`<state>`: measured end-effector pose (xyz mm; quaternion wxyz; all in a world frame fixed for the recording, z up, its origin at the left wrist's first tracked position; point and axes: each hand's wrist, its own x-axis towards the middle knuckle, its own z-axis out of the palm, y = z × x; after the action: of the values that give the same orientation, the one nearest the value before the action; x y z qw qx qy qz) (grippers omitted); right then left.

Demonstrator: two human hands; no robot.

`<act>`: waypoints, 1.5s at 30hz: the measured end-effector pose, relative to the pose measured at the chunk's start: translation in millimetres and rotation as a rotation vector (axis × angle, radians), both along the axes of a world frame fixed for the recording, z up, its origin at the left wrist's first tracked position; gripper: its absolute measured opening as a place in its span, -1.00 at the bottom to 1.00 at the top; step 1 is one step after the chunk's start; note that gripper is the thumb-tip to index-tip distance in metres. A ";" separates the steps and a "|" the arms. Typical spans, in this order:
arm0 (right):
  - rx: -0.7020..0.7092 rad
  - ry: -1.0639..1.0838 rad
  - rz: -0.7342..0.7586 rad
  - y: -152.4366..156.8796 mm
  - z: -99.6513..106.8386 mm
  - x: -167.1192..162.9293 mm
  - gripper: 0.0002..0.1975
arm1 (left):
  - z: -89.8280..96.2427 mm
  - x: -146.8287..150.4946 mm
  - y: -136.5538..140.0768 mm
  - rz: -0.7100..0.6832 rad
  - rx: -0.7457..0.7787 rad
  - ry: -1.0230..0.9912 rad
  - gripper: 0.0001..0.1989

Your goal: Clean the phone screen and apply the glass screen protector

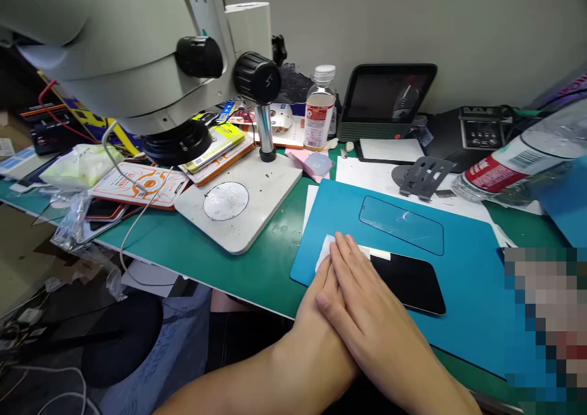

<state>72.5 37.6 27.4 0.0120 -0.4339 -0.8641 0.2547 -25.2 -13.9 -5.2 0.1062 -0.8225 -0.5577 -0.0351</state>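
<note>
A black smartphone lies screen up on a blue mat. My left hand rests over its near-left end with the one finger that shows stretched out; the other fingers are covered. Laid flat across it is my right hand, fingers straight and side by side. A white wipe or tissue sticks out from under the fingertips. Beside it a pale strip lies along the phone's upper edge. A clear screen protector with a dark border lies on the mat beyond the phone.
A microscope on a white base overhangs the left side. Behind the mat stand a small bottle, a tablet-like display and a metal stand. A large plastic bottle lies tilted at right. Boxes and a cable clutter the left.
</note>
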 end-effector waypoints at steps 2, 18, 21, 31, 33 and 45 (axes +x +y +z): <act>-0.006 0.011 0.021 -7.0 1.5 6.5 -0.15 | -6.0 4.4 -2.4 0.052 0.021 -0.056 -0.31; 0.284 -0.002 0.015 153.3 18.7 106.7 -0.16 | 18.5 -46.0 33.5 -0.347 -0.195 -0.576 -0.81; 0.288 0.013 0.033 144.4 5.3 110.8 -0.13 | 17.5 -46.5 34.8 -0.385 -0.225 -0.498 -0.75; 0.324 0.045 0.079 142.1 -5.2 108.7 -0.34 | 4.3 -51.5 25.6 -0.450 -0.136 -0.566 -0.80; 0.340 0.048 0.087 142.6 -7.0 108.2 -0.38 | 13.3 -52.3 31.1 -0.448 -0.098 -0.577 -0.79; 0.431 0.060 0.067 137.4 -3.0 104.6 -0.43 | 52.2 -60.9 153.0 -0.140 0.231 -0.424 -0.94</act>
<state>177.1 175.0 24.4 0.1218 -0.3847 -0.9117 0.0769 -86.2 139.1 47.0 0.0773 -0.8157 -0.5015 -0.2778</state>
